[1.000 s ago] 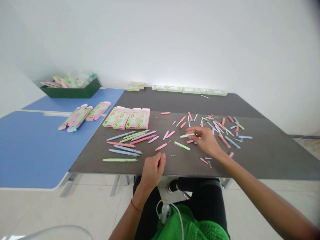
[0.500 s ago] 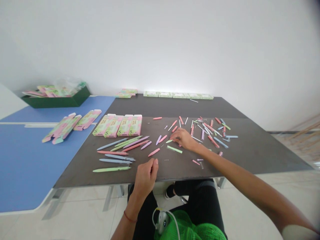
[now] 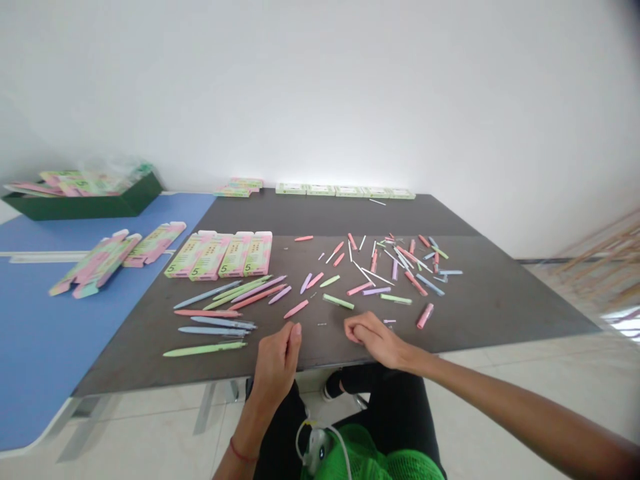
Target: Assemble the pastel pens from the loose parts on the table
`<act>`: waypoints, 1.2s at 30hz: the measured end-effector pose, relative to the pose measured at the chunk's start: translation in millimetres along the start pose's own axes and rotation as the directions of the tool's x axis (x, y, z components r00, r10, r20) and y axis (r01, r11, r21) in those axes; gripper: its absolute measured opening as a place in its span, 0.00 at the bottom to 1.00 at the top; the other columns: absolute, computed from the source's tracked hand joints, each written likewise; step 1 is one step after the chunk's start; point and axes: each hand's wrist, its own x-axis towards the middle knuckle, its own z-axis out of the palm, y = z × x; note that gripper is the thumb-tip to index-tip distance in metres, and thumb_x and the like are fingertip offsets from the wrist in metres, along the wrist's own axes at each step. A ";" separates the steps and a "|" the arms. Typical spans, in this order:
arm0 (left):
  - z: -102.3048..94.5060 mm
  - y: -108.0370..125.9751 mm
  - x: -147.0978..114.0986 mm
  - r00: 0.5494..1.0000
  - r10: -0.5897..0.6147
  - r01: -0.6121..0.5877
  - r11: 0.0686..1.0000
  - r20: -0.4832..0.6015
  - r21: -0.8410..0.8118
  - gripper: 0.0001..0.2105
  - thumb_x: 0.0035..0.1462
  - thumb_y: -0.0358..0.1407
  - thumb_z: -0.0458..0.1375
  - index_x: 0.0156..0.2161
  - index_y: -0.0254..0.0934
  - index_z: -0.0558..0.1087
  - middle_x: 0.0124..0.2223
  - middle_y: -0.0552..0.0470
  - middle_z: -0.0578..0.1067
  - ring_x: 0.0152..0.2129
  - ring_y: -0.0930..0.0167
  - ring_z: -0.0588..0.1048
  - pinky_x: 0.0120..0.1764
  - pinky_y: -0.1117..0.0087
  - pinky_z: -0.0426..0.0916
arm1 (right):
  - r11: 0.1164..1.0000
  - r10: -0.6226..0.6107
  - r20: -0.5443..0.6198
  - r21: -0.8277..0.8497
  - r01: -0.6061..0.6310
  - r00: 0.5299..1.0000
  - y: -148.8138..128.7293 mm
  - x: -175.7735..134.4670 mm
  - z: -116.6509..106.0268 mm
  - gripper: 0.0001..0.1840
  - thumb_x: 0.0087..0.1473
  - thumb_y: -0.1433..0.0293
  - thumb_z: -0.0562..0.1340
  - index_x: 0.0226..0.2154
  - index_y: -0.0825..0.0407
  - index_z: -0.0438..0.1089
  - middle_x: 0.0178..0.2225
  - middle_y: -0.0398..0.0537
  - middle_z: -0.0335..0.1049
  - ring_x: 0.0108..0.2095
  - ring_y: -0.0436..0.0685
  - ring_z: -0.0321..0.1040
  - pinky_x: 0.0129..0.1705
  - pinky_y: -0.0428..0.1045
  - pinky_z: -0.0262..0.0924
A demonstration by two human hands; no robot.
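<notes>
My left hand [image 3: 277, 360] is a loose fist at the table's front edge, thumb against the curled fingers. Whatever it may hold is hidden. To its left lie several assembled-looking pens [image 3: 215, 331] in blue, green, red and purple. My right hand [image 3: 376, 339] is closed too, knuckles up, over the front of the table. Its fingers hide their contents. Just beyond it is a green pen barrel with a clear end [image 3: 339, 302]. Farther off are a short green pointed pen piece [image 3: 330, 281], a pink one [image 3: 296, 309] and a purple one [image 3: 306, 283].
More barrels and white refills [image 3: 364, 273] are scattered at the right, with a pink barrel [image 3: 425, 316] nearer. Pink-green cartons [image 3: 233, 255] stand in a row at left; flat cartons [image 3: 105, 260] lie on the blue table [image 3: 30, 347]. A green bin [image 3: 85, 207] holds more.
My right hand has drawn back toward the front edge, leaving the short green pen piece on the table. My left hand stays a fist. The view has swung slightly right.
</notes>
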 end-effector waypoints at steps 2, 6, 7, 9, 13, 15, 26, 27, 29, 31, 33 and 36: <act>-1.1 0.7 0.2 1.000 -0.006 0.006 1.000 0.003 0.008 0.20 0.73 0.37 0.47 0.26 0.42 0.57 0.19 0.61 0.57 0.16 0.74 0.61 0.26 0.68 0.50 | 0.997 0.054 -0.028 0.063 -0.052 0.998 3.1 -2.3 14.0 0.15 0.56 0.71 0.49 0.18 0.48 0.53 0.19 0.38 0.47 0.23 0.51 0.48 0.29 0.49 0.46; -2.5 1.6 0.2 1.000 -0.018 0.018 1.000 0.009 0.006 0.20 0.74 0.38 0.46 0.26 0.41 0.57 0.20 0.61 0.58 0.16 0.74 0.62 0.26 0.68 0.50 | 0.992 0.085 -0.039 0.095 -0.081 0.996 4.5 1.6 19.0 0.16 0.55 0.69 0.48 0.18 0.47 0.50 0.18 0.37 0.43 0.21 0.51 0.45 0.28 0.50 0.45; -2.5 1.6 0.1 1.000 -0.020 0.020 1.000 0.009 0.003 0.20 0.74 0.38 0.46 0.26 0.41 0.57 0.20 0.60 0.58 0.16 0.74 0.62 0.26 0.68 0.50 | 0.991 0.088 -0.035 0.103 -0.084 0.995 2.1 2.3 17.0 0.15 0.55 0.69 0.48 0.18 0.47 0.50 0.18 0.37 0.43 0.21 0.51 0.45 0.28 0.50 0.45; -1.9 1.5 -0.1 1.000 -0.025 0.025 1.000 0.016 0.000 0.20 0.74 0.38 0.45 0.26 0.41 0.58 0.20 0.60 0.59 0.16 0.74 0.62 0.26 0.68 0.51 | 0.994 0.060 -0.006 0.090 -0.059 0.998 -5.0 3.1 12.2 0.11 0.53 0.70 0.51 0.21 0.48 0.56 0.20 0.37 0.50 0.23 0.51 0.49 0.29 0.49 0.47; -0.5 1.1 -0.4 0.999 -0.026 0.026 1.000 0.022 -0.001 0.20 0.74 0.38 0.46 0.26 0.41 0.57 0.20 0.60 0.58 0.16 0.74 0.61 0.26 0.68 0.50 | 0.995 -0.073 0.056 -0.062 0.076 0.996 -13.3 6.9 10.8 0.06 0.51 0.73 0.54 0.24 0.49 0.59 0.24 0.39 0.59 0.28 0.52 0.56 0.34 0.50 0.50; -0.3 1.1 -0.9 1.000 -0.012 0.013 1.000 0.017 -0.006 0.20 0.74 0.38 0.46 0.26 0.41 0.57 0.20 0.60 0.58 0.16 0.74 0.61 0.26 0.68 0.50 | 0.996 -0.059 0.018 -0.071 0.060 0.998 -9.3 11.4 14.9 0.13 0.54 0.73 0.51 0.20 0.48 0.52 0.20 0.39 0.51 0.25 0.52 0.53 0.32 0.50 0.49; 2.9 6.2 -6.7 0.999 0.015 -0.016 1.000 0.035 0.011 0.19 0.75 0.34 0.45 0.28 0.42 0.56 0.20 0.60 0.60 0.16 0.73 0.63 0.26 0.67 0.51 | 0.881 -0.260 -0.152 -0.440 0.170 0.954 -18.6 104.2 -27.4 0.12 0.60 0.73 0.56 0.42 0.52 0.74 0.28 0.43 0.71 0.27 0.54 0.64 0.34 0.49 0.55; 2.4 6.8 -6.8 0.999 0.027 -0.028 0.999 0.040 0.017 0.19 0.75 0.34 0.46 0.28 0.42 0.56 0.20 0.59 0.61 0.17 0.73 0.64 0.27 0.66 0.52 | 0.833 -0.273 -0.158 -0.532 0.150 0.949 -17.4 121.3 -34.4 0.14 0.60 0.74 0.56 0.44 0.53 0.75 0.33 0.47 0.75 0.30 0.55 0.67 0.36 0.49 0.57; 1.5 7.7 -6.9 0.997 0.048 -0.050 0.999 0.056 0.022 0.19 0.76 0.34 0.45 0.28 0.42 0.56 0.21 0.59 0.62 0.17 0.72 0.64 0.27 0.66 0.52 | 0.685 -0.240 -0.091 -0.722 0.102 0.967 -12.0 156.7 -47.8 0.14 0.62 0.73 0.58 0.46 0.54 0.77 0.43 0.53 0.77 0.38 0.58 0.72 0.41 0.50 0.61; 1.1 7.9 -7.1 0.996 0.060 -0.061 0.998 0.066 0.020 0.19 0.76 0.34 0.45 0.28 0.42 0.56 0.21 0.59 0.63 0.17 0.72 0.65 0.27 0.66 0.52 | 0.544 -0.190 -0.047 -0.836 0.066 0.981 -5.3 190.9 -60.2 0.16 0.63 0.73 0.59 0.50 0.55 0.77 0.49 0.57 0.77 0.45 0.62 0.73 0.46 0.52 0.62; 1.4 7.3 -7.6 0.996 0.062 -0.063 0.998 0.069 0.015 0.19 0.76 0.34 0.45 0.28 0.42 0.55 0.21 0.59 0.62 0.17 0.72 0.64 0.27 0.65 0.51 | 0.499 -0.169 -0.039 -0.865 0.051 0.985 0.5 221.3 -70.0 0.17 0.64 0.74 0.59 0.51 0.57 0.78 0.50 0.62 0.77 0.50 0.67 0.71 0.50 0.55 0.62; 2.4 5.6 -8.5 0.996 0.060 -0.060 0.998 0.070 0.005 0.19 0.76 0.34 0.45 0.28 0.42 0.54 0.21 0.59 0.62 0.17 0.72 0.64 0.27 0.65 0.51 | 0.434 -0.132 -0.014 -0.900 0.045 0.991 5.6 255.9 -76.1 0.15 0.61 0.76 0.62 0.48 0.56 0.81 0.52 0.65 0.77 0.53 0.71 0.67 0.51 0.57 0.61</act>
